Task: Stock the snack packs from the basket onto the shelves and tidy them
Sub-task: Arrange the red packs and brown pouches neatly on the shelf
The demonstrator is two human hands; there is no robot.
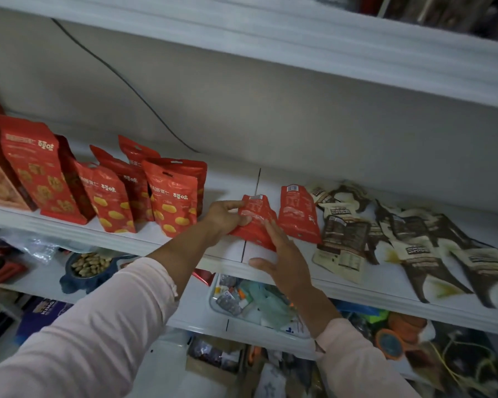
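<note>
A red snack pack (pixel 255 218) lies flat on the white shelf (pixel 227 182). My left hand (pixel 224 218) grips its left edge, thumb on top. My right hand (pixel 282 254) rests with straight fingers on its lower right corner. A second red pack (pixel 298 214) lies flat just to the right. Several red packs (pixel 173 196) stand upright to the left of my hands. Several brown and cream packs (pixel 345 237) lie spread across the right part of the shelf. The basket is not in view.
A dark cable (pixel 121 79) runs down the back wall. The shelf below holds a blue bowl of nuts (pixel 91 267) and a clear tray of small items (pixel 250 303). Another shelf board (pixel 270 50) hangs close above.
</note>
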